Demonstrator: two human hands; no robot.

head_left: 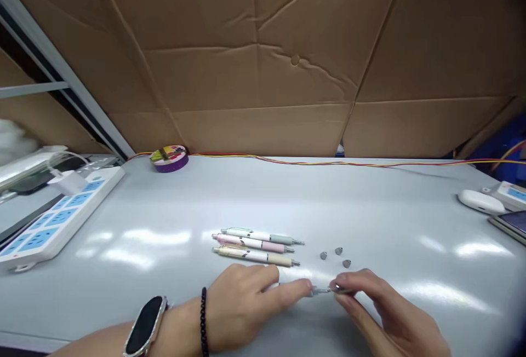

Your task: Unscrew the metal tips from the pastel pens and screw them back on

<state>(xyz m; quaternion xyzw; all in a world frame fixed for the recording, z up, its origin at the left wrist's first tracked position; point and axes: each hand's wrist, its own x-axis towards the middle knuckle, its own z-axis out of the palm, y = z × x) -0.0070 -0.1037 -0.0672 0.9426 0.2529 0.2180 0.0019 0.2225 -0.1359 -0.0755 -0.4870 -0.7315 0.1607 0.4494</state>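
Observation:
My left hand (pixel 255 302) is closed on a pen (pixel 320 291), whose metal tip end sticks out past the index finger; most of its barrel is hidden. At that tip, my right hand (pixel 382 310) pinches a small dark metallic piece (pixel 340 289) between thumb and index finger. Three pens lie side by side beyond my left hand: a green and white pen (pixel 263 236), a pink and white pen (pixel 252 243) and a beige and white pen (pixel 257 256). Three small grey cone-shaped pieces (pixel 347 263) rest beyond my right hand.
A white power strip (pixel 61 217) with a plugged-in charger lies at the left. A purple tape roll (pixel 170 161) and thin red and yellow wires (pixel 267 159) are at the back edge. At the right sit a white case (pixel 480 201) and a dark flat device (pixel 512 223).

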